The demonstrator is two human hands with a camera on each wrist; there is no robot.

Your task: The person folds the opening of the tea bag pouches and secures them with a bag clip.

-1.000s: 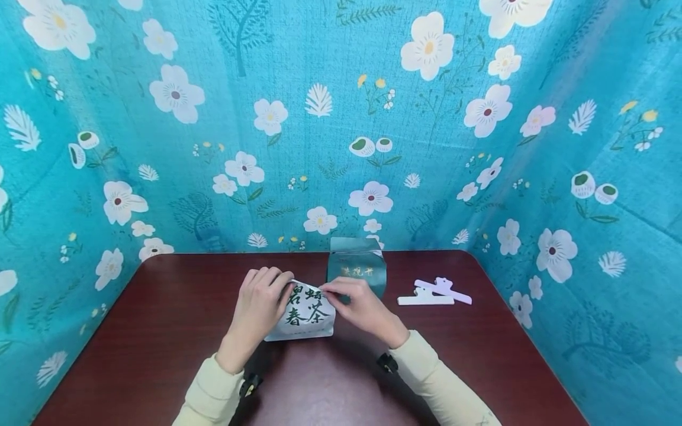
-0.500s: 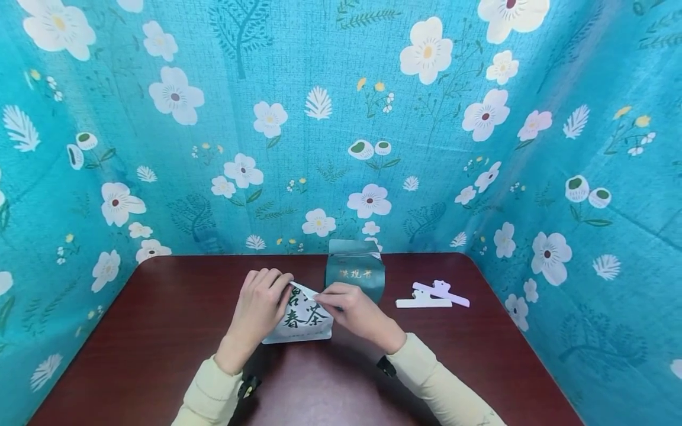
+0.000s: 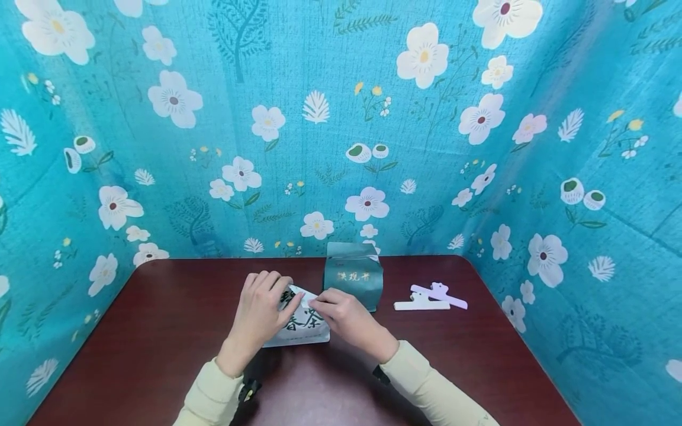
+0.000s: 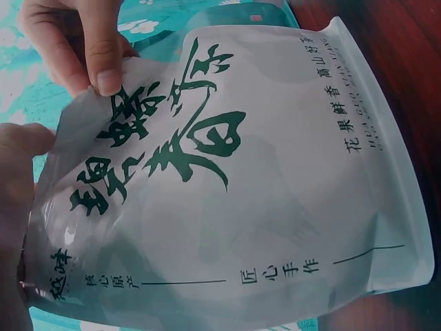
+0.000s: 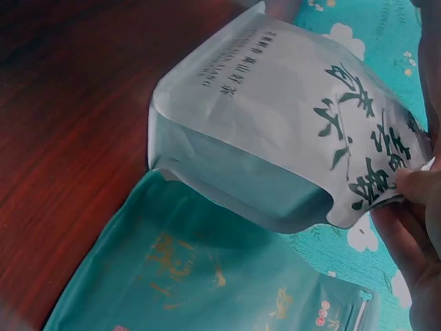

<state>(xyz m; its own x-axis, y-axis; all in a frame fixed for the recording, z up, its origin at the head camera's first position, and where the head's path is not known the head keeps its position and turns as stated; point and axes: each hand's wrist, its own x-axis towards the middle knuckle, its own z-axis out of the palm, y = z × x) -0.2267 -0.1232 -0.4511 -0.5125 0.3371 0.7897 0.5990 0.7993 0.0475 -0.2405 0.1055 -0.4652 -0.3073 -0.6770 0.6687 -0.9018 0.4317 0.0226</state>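
Observation:
A white tea bag (image 3: pixel 306 338) with large green characters stands on the table, its top edge creased and folded down towards the front. My left hand (image 3: pixel 261 310) grips the bag's upper left, thumb on the front and fingers behind. With thumb and fingertips, my right hand (image 3: pixel 348 319) pinches the folded top right corner. In the left wrist view the right thumb presses on the front of the bag (image 4: pixel 282 193) near the top corner. The right wrist view shows the bag's side gusset (image 5: pixel 241 172) pushed inward.
Just behind stands a green tea bag (image 3: pixel 354 278) with gold characters. On the right of the dark red table (image 3: pixel 176 319), a white sealing clip (image 3: pixel 421 305) lies against a purple sealing clip (image 3: pixel 450 297). A blue floral cloth (image 3: pixel 298 195) hangs around the back and sides.
My right hand has moved slightly left and down, bringing the top right corner of the white bag over with it. The left hand keeps its place, its thumb now further across the front.

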